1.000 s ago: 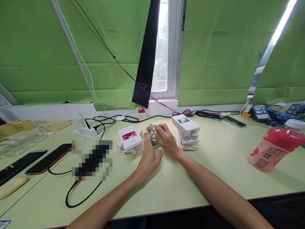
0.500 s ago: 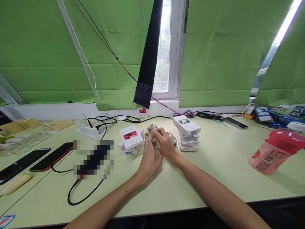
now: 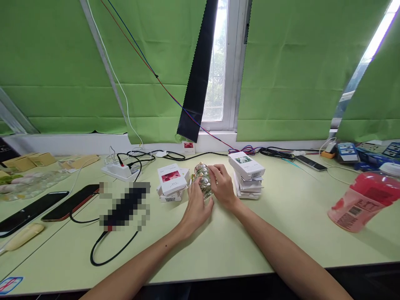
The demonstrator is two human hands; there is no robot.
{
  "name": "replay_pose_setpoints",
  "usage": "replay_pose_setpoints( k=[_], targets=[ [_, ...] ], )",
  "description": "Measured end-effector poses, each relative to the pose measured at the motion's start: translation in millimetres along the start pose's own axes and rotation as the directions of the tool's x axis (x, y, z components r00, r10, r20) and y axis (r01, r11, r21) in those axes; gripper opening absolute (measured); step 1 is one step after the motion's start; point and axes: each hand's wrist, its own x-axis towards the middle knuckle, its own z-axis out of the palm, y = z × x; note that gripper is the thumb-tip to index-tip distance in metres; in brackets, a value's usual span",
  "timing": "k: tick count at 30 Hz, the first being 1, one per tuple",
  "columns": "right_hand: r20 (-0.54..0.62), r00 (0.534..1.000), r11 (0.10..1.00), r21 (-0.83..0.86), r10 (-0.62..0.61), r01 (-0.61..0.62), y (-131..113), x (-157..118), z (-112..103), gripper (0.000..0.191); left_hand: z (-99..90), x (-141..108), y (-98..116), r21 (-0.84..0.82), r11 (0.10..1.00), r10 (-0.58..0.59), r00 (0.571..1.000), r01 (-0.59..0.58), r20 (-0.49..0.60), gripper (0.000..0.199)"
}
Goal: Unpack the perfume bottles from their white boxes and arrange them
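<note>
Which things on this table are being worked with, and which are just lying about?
Being worked with:
- shiny clear objects, at the fingers of the left hand and right hand
- probably the white boxes to the left and right, close by

Apparently lying about:
- pink bottle
- red-edged phone
- white power strip
- pale yellow oblong item

Both hands (image 3: 210, 191) on shiny items (image 3: 204, 180), between box stacks (image 3: 171, 180).
</note>
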Motion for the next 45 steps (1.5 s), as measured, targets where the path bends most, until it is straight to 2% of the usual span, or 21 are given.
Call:
replay_pose_setpoints(
  k=[7,14,19,30,39,45],
  targets=[
    [0.142,0.989,0.999,0.012,-0.044,0.043,7,-1,3,0.032,1.2,3,-9,0.013,0.998,-0.059,0.997,0.059,0.039,0.049],
    [0.232,0.971,0.994,0.094,-0.067,0.046,15,2,15,0.033,-6.2,4,-3,0.049,0.998,-0.048,0.999,0.048,0.002,0.04],
    [0.22,0.974,0.99,0.136,-0.06,0.03,15,2,21,0.032,-6.5,4,-1,0.064,0.997,-0.032,0.999,0.032,0.01,0.041],
    [0.244,0.969,0.988,0.154,-0.04,0.002,18,2,23,0.036,-0.5,4,-22,-0.005,0.999,-0.039,0.992,0.04,0.123,0.047],
    [0.334,0.943,0.985,0.157,0.009,-0.065,17,6,20,0.031,-3.0,4,-17,-0.026,0.998,-0.052,0.992,0.055,0.116,0.045],
    [0.361,0.931,0.984,0.135,0.057,-0.112,16,8,19,0.029,-4.2,6,-15,0.024,0.999,-0.044,0.994,0.042,0.101,0.038]
  ],
)
